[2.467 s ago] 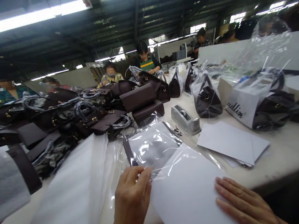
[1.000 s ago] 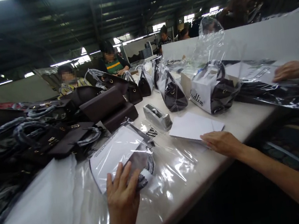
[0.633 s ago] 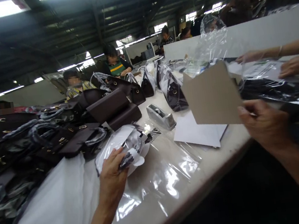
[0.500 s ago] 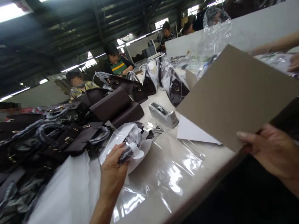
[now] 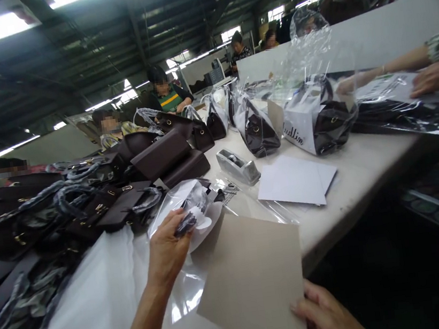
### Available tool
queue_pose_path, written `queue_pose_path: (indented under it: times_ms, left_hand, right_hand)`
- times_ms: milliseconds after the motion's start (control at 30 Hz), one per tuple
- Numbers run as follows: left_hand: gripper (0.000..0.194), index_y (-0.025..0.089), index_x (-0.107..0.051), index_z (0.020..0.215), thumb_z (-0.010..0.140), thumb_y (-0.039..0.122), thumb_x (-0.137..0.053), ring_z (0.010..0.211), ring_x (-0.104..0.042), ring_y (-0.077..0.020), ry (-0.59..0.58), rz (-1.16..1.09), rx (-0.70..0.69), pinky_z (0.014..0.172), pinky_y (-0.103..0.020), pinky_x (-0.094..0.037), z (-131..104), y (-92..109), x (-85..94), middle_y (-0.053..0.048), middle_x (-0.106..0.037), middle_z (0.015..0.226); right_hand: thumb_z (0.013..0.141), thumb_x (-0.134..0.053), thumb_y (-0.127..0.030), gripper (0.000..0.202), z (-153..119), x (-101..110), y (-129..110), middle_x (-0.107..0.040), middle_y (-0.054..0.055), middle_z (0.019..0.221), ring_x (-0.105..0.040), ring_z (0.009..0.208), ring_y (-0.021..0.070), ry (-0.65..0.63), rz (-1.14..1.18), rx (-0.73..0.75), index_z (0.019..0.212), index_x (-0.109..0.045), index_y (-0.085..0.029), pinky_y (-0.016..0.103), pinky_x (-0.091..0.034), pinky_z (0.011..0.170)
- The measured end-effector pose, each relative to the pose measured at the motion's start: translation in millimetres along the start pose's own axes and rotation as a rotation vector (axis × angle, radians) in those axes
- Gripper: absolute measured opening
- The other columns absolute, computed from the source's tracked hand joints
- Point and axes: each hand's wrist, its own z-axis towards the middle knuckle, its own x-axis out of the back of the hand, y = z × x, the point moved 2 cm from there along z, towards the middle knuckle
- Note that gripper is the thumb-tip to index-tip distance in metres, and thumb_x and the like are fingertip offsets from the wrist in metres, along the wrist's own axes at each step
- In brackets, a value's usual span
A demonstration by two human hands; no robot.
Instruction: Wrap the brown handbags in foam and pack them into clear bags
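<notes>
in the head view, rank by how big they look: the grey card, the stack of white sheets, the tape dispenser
1. Grey card, held at its lower corner by the right hand; it is nearest the camera, which enlarges it.
2. Stack of white sheets, farther back on the table; its true size next to the card's is unsure.
3. Tape dispenser, plainly smallest.

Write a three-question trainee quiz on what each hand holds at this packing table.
1. True or false: the right hand holds a grey card sheet by its lower corner.
2. What does the left hand grip? A) the tape dispenser B) a bundle in the clear plastic bag C) a brown handbag
3. Fill in: the tape dispenser stands just left of a stack of white ____.

Key: 1 true; 2 B; 3 sheets.
</notes>
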Motion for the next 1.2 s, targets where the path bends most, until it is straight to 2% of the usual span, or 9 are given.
queue_pose_path:
  times_ms: [100,333,433,567,667,833,967,1100,1200]
  left_hand:
    - [0.026,0.022,-0.066,0.094,0.072,0.031,-0.054,0.109,-0.053,-0.0243,-0.023,0.025,-0.014,0.100,-0.040,-0.036,-3.8,2.1,-0.6,-0.005,-0.061,0.112]
    - [0.027,0.026,-0.064,0.097,0.073,0.029,-0.052,0.117,-0.046,-0.0277,-0.134,0.043,-0.018,0.101,-0.047,-0.033,-12.2,2.8,-4.5,-0.003,-0.056,0.120]
    - [0.029,0.026,-0.064,0.097,0.072,0.026,-0.051,0.119,-0.045,-0.0275,-0.151,0.046,-0.019,0.101,-0.047,-0.033,-12.1,2.6,-5.9,-0.003,-0.055,0.121]
    - [0.032,0.026,-0.064,0.099,0.070,0.024,-0.050,0.119,-0.044,-0.0279,-0.157,0.060,-0.021,0.101,-0.047,-0.033,-10.5,2.8,-5.2,-0.003,-0.055,0.121]
    - [0.034,0.024,-0.064,0.099,0.068,0.022,-0.050,0.118,-0.045,-0.0271,-0.167,0.071,-0.051,0.101,-0.045,-0.035,-10.9,3.1,-3.6,-0.004,-0.055,0.121]
    - [0.033,0.026,-0.063,0.099,0.070,0.024,-0.050,0.121,-0.042,-0.0289,-0.209,0.106,-0.083,0.101,-0.050,-0.032,-15.7,3.5,-6.3,-0.003,-0.054,0.123]
    - [0.030,0.028,-0.063,0.100,0.072,0.029,-0.052,0.123,-0.040,-0.0302,-0.183,0.116,-0.078,0.101,-0.053,-0.031,-17.7,4.5,-10.4,-0.004,-0.054,0.124]
    - [0.028,0.026,-0.064,0.099,0.075,0.035,-0.052,0.122,-0.040,-0.0311,-0.149,0.108,-0.078,0.101,-0.054,-0.031,-17.4,5.7,-13.0,-0.005,-0.055,0.122]
    - [0.029,0.026,-0.064,0.099,0.076,0.040,-0.053,0.121,-0.041,-0.0314,-0.132,0.104,-0.090,0.100,-0.055,-0.032,-18.0,3.8,-15.2,-0.006,-0.055,0.122]
  right_hand:
    - [0.072,-0.053,-0.029,0.042,16.9,-5.5,-17.2,-0.065,0.008,0.081,-0.062,0.068,0.0216,-0.034,0.036,-0.004,0.109,-0.047,-0.011,0.031,-0.051,0.050]
    - [0.073,-0.053,-0.023,0.032,20.9,13.4,-45.7,-0.064,0.008,0.085,-0.061,0.070,0.0193,0.065,0.040,0.060,0.103,-0.047,-0.012,0.029,-0.051,0.051]
    - [0.075,-0.053,-0.027,0.034,26.4,2.8,-41.1,-0.064,0.009,0.089,-0.061,0.073,0.0210,0.054,-0.037,0.121,0.104,-0.047,-0.012,0.032,-0.053,0.054]
    - [0.076,-0.051,-0.037,0.038,44.1,-12.5,-15.2,-0.062,0.009,0.096,-0.061,0.079,0.0220,0.116,-0.207,0.205,0.106,-0.046,-0.014,0.033,-0.053,0.058]
    - [0.075,-0.050,-0.042,0.040,50.9,-3.9,-4.8,-0.061,0.009,0.095,-0.060,0.078,0.0219,0.201,-0.300,0.252,0.103,-0.047,-0.014,0.032,-0.053,0.057]
    - [0.074,-0.053,-0.044,0.042,49.2,15.0,-14.9,-0.059,0.010,0.101,-0.059,0.082,0.0222,0.295,-0.221,0.262,0.103,-0.047,-0.015,0.031,-0.053,0.059]
    - [0.073,-0.053,-0.043,0.043,50.6,-6.6,1.3,-0.058,0.010,0.102,-0.059,0.085,0.0223,0.264,-0.173,0.253,0.104,-0.047,-0.015,0.032,-0.053,0.063]
    - [0.071,-0.054,-0.040,0.042,59.4,-41.4,35.1,-0.059,0.010,0.100,-0.059,0.087,0.0238,0.141,-0.059,0.107,0.104,-0.047,-0.014,0.033,-0.053,0.062]
    - [0.070,-0.054,-0.032,0.040,75.2,-59.2,37.3,-0.059,0.008,0.100,-0.060,0.088,0.0219,0.132,0.063,0.094,0.105,-0.046,-0.015,0.032,-0.054,0.065]
